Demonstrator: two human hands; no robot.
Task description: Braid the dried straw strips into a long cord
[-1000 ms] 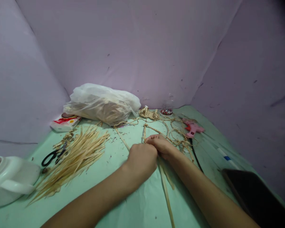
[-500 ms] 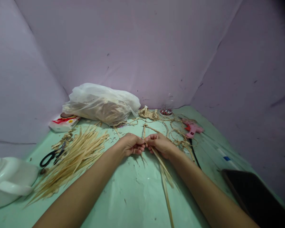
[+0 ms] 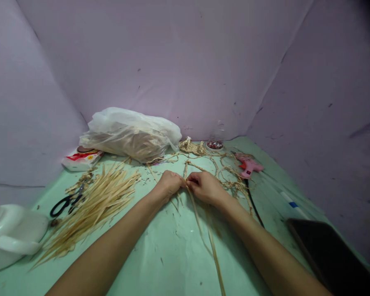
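Observation:
My left hand (image 3: 172, 183) is closed, pinching a thin braided straw cord (image 3: 186, 169) near the middle of the table. Right beside it, my right hand (image 3: 203, 186) is closed on the same work, its fingertips almost touching the left ones. Loose straw strands (image 3: 214, 250) trail from the hands toward the near edge. Beyond the hands, the cord runs up to a bend and continues to the right. A bundle of pale dried straw strips (image 3: 101, 205) lies left of my left forearm. The exact crossing of strands between the fingertips is hidden.
At the back are a plastic bag (image 3: 132, 133), a woven straw piece (image 3: 191, 147) and a container of beads (image 3: 215, 144). Scissors (image 3: 63, 205), a small box (image 3: 82, 159) and a white jug (image 3: 15, 234) lie left. A pink glue gun (image 3: 249, 165) and black tablet-like object (image 3: 329, 255) sit right.
My left hand has turned over, its fingers now curled under. A strand that slanted right under my right hand now hangs nearer the middle. My hands stay together at the cord.

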